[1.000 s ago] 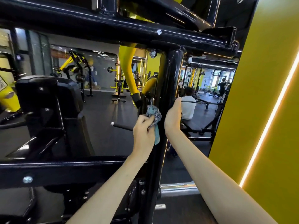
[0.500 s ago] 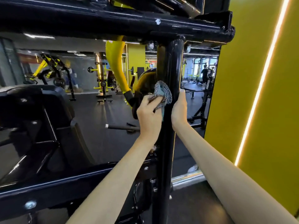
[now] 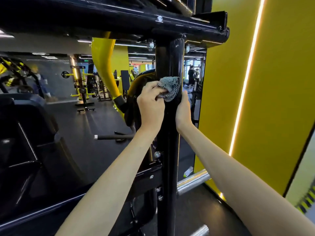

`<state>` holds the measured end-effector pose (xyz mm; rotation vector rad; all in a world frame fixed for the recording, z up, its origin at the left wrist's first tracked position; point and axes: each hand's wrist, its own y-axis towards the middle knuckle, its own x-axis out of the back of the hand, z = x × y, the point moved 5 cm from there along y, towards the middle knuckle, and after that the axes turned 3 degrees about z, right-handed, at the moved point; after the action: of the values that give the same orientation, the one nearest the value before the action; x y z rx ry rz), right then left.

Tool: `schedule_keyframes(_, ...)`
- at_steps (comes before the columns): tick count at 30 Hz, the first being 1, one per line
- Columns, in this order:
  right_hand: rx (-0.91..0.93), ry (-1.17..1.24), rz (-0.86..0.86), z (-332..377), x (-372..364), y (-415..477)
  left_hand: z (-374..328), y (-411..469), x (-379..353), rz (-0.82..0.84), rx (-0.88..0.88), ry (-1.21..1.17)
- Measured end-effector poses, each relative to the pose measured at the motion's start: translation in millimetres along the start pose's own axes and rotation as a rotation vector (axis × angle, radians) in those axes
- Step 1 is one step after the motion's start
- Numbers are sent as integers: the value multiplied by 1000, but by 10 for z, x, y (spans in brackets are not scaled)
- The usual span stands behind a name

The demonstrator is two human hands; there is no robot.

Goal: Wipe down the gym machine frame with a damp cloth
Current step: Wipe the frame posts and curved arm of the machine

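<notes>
The person stands close up to the machine's black upright post (image 3: 168, 65), both bare arms stretched out to it. The left hand (image 3: 150, 106) has its fingers curled tight around a bunched grey-blue cloth (image 3: 169, 88) and holds it against the front of the post, well below the joint where the post meets the black crossbar (image 3: 119, 19) overhead. The right hand (image 3: 183, 111) grips the post's right side just beneath the cloth, with the thumb lying up the front edge and the fingers wrapped round behind, out of sight. To the right of the post rises a yellow wall (image 3: 272, 82). Low down between the post and that wall a chrome bar (image 3: 192, 182) sticks out.
</notes>
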<state>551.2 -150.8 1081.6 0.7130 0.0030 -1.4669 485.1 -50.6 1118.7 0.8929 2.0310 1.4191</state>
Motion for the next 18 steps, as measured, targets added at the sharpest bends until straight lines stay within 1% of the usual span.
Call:
schedule_keyframes(2, -11, -34, 23, -12, -18, -4, 90, -72, -21, -5, 23, -29)
schedule_keyframes(4, -44, -49, -2, -24, 2, -3, 299, -397, -17, 11, 112, -58)
schedule_keyframes(6, -49, -54, 0, -23, 16, 0, 496, -805, 25, 94, 223, -106)
schedule_keyframes(8, -52, -55, -3, -30, 32, 25, 542, -973, 85, 169, 260, -139)
schedule_keyframes(10, -66, -33, 8, -24, 19, 3, 443, -801, 96, 166, 190, -124)
schedule_keyframes(12, -79, 4, 48, -59, 6, 20, 249, -541, 70, 106, 128, -102)
schedule_keyframes(14, -95, -3, 48, -54, 5, 3, 106, -385, 19, 72, 89, -108)
schedule_keyframes(16, -134, 5, 69, -83, 23, 1, 95, -442, 11, 65, 39, -101)
schedule_keyframes(18, -169, 25, 43, -101, 47, 22, 208, -714, 32, 96, 7, -62)
